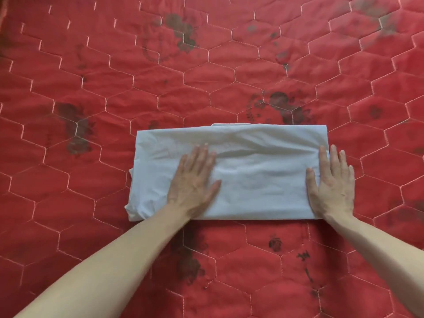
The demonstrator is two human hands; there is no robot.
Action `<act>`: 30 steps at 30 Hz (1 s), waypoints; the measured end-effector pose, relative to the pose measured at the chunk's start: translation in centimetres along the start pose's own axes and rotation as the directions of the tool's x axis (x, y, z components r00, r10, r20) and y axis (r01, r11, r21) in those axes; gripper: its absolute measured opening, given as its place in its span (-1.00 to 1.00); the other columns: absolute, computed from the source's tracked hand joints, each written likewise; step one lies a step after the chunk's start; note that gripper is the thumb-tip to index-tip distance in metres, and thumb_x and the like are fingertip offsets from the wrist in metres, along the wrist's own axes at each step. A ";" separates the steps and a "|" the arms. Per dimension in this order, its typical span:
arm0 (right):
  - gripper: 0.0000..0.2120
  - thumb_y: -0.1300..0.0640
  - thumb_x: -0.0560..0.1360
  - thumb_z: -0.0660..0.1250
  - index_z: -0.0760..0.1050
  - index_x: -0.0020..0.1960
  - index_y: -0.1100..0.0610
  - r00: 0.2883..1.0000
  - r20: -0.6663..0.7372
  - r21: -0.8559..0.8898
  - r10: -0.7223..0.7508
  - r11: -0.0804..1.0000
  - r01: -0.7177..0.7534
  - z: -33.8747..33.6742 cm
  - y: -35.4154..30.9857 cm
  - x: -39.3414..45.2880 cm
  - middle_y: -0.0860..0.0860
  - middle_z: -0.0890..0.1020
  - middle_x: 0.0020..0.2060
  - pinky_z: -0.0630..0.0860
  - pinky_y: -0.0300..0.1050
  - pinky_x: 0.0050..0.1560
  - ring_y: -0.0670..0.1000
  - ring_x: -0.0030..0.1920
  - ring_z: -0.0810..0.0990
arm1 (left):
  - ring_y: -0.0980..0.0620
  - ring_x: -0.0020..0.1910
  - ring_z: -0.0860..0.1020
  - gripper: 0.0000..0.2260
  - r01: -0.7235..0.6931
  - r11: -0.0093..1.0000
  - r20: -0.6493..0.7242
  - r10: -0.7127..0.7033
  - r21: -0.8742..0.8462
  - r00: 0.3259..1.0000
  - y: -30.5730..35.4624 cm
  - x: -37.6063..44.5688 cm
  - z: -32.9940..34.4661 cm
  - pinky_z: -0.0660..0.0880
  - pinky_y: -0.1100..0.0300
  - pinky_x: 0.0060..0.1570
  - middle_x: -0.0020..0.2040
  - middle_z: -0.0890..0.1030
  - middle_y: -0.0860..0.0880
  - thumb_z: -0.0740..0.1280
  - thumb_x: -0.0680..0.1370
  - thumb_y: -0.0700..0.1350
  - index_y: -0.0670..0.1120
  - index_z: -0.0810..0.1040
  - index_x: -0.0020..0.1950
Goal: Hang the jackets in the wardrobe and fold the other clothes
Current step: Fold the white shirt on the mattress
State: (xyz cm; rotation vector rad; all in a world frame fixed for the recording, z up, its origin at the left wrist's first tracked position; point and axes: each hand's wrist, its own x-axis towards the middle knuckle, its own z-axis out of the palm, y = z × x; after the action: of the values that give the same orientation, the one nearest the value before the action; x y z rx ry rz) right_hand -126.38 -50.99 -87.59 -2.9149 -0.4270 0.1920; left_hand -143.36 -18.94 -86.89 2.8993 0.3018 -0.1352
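I see a red quilted bedspread (91, 65) filling the whole view, stitched in hexagons with faded dark flower prints scattered across it. On it, a bit right of centre and toward the near side, lies a pale blue folded garment (259, 157), a wide rectangle with its long side running left to right; its left end is rumpled and uneven, with layers poking out at the near-left corner, and a thin edge of an under layer shows along the far side. Both bare forearms come in from the near corners. My left hand (195, 182) lies flat, palm down, on the left-centre part of the garment, fingers straight and together, thumb out to the right, gripping nothing. My right hand (330, 184) is flat too, fingers spread and straight, pressing on the garment's right end, with the outer fingers reaching over the edge onto the bedspread; it holds nothing.
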 end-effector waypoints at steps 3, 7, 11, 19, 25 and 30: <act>-0.35 -0.21 0.66 -0.06 -0.05 0.70 -0.07 1.000 -0.027 0.014 0.004 1.000 -0.004 0.2 0.1 0.1 -0.02 -0.01 0.70 -0.08 0.16 0.66 0.01 0.68 -0.11 | -0.06 0.69 -0.10 -0.33 -0.088 0.996 -0.002 0.088 -0.006 0.996 4.0 4.4 0.5 -0.10 -0.12 0.64 0.72 -0.03 -0.07 0.02 0.65 0.24 -0.02 0.04 0.71; -0.35 -0.19 0.65 -0.02 0.00 0.70 -0.07 0.999 -0.053 0.038 0.010 0.999 -0.008 0.7 0.4 -0.1 -0.03 0.02 0.69 -0.07 0.17 0.66 0.00 0.68 -0.10 | -0.07 0.69 -0.14 -0.32 0.005 1.000 -0.016 -0.005 -0.005 1.000 4.9 8.7 1.3 -0.12 -0.12 0.64 0.72 -0.07 -0.05 -0.08 0.67 0.31 0.03 -0.04 0.72; -0.36 -0.19 0.65 -0.01 0.02 0.70 -0.07 0.997 -0.076 0.042 0.017 0.999 -0.014 0.8 0.5 0.5 -0.04 0.03 0.69 -0.08 0.14 0.66 -0.01 0.68 -0.10 | -0.06 0.69 -0.18 -0.33 0.017 0.999 -0.029 -0.017 0.028 0.999 4.5 9.8 1.6 -0.14 -0.13 0.64 0.72 -0.08 -0.02 -0.11 0.66 0.34 0.07 -0.05 0.72; -0.35 -0.21 0.65 -0.06 0.01 0.70 -0.04 0.999 -0.035 0.016 -0.009 1.000 0.009 0.7 0.3 0.7 -0.01 0.02 0.69 -0.10 0.17 0.65 0.03 0.68 -0.11 | -0.07 0.68 -0.22 -0.33 0.026 0.998 -0.007 -0.026 0.050 1.000 4.4 9.7 1.6 -0.16 -0.14 0.63 0.72 -0.15 -0.04 -0.17 0.66 0.35 0.07 -0.13 0.71; -0.33 -0.18 0.67 -0.05 -0.04 0.70 0.03 0.999 -0.011 0.151 0.038 0.988 -0.036 -0.2 0.8 -0.2 -0.02 0.05 0.69 -0.03 0.15 0.65 0.01 0.68 -0.06 | -0.07 0.69 -0.07 -0.35 -0.071 0.997 -0.117 0.068 -0.026 0.991 9.6 7.6 1.3 -0.09 -0.12 0.64 0.71 -0.01 -0.09 -0.01 0.68 0.22 -0.07 0.04 0.71; -0.36 -0.12 0.68 -0.02 0.01 0.70 0.10 0.985 -0.151 0.075 0.084 0.994 -0.073 1.5 0.7 -1.9 0.01 0.07 0.69 -0.06 0.05 0.66 -0.02 0.68 -0.04 | 0.00 0.69 -0.13 -0.34 -0.030 0.999 -0.032 0.029 -0.031 0.999 12.4 7.2 3.7 -0.07 -0.14 0.63 0.72 -0.07 -0.01 0.00 0.69 0.22 -0.05 -0.03 0.72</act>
State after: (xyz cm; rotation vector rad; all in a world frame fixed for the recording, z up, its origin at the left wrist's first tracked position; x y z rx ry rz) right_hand -128.22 -51.94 -88.97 -2.8538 -0.2753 -0.0073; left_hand -134.00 -30.20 -88.65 2.8752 0.2637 -0.0789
